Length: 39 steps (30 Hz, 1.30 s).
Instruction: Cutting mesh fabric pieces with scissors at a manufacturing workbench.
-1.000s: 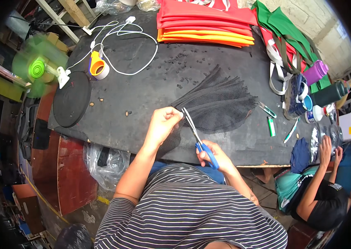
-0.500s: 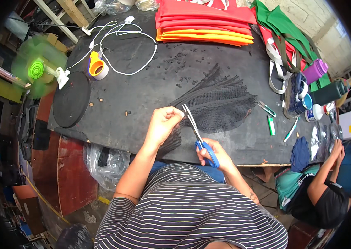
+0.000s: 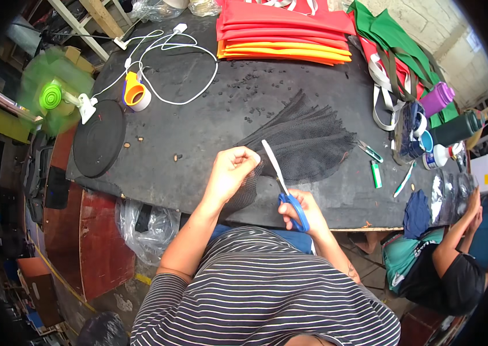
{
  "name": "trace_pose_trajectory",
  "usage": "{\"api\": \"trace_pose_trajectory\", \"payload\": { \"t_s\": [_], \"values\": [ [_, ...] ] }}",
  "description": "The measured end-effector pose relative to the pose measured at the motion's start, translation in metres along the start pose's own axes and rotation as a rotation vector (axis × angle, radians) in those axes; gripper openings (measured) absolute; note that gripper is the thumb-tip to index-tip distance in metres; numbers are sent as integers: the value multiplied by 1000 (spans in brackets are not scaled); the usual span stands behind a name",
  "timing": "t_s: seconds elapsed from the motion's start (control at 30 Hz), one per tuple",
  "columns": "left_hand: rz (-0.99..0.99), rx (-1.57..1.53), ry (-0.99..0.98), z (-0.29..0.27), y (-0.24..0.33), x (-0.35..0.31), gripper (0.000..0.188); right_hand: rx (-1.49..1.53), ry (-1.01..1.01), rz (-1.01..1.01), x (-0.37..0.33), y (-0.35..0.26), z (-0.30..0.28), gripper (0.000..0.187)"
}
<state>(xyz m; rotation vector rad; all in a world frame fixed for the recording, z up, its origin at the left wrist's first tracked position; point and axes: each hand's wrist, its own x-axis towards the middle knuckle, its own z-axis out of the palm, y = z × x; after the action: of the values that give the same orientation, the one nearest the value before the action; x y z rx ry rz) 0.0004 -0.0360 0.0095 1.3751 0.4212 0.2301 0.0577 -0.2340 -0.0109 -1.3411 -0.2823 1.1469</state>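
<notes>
We judge the black mesh fabric (image 3: 307, 144) light and floppy; our left hand (image 3: 231, 170) pinches its near edge taut, while our right hand (image 3: 304, 210) grips blue-handled scissors (image 3: 281, 181)

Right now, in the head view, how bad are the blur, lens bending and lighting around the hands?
Head view: even daylight, no hard shadows or glare on the dark table. The left hand, the blue-handled scissors in the right hand and the black mesh are sharp. The green fan is smeared by spinning. Fisheye bends the table edges, and a black rim cuts off the corners.
</notes>
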Motion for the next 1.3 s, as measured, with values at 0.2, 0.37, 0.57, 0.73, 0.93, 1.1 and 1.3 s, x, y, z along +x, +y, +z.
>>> {"api": "trace_pose_trajectory", "payload": {
  "t_s": [0.2,0.37,0.57,0.73,0.93,1.1,1.3],
  "values": [
    [248,237,-160,35,-2,3,8,-245,311,-584,26,-10,3,41],
    [80,70,-287,38,7,1,19,-81,473,-627,12,-72,-23,26],
    [-164,-4,-572,8,-6,-12,12,-7,683,-989,-28,-133,-98,24],
    [-258,-119,-482,-8,4,-16,13,-34,671,-907,-37,-141,-122,21],
    [-99,123,-126,-7,-11,5,12,-503,937,-756,14,-86,-131,37],
    [-96,98,-44,-18,-24,7,14,-83,-5,-252,-8,-31,-52,22],
    [-141,72,21,-11,-13,8,15,-24,-222,19,-19,17,-23,43]
  ]
}}
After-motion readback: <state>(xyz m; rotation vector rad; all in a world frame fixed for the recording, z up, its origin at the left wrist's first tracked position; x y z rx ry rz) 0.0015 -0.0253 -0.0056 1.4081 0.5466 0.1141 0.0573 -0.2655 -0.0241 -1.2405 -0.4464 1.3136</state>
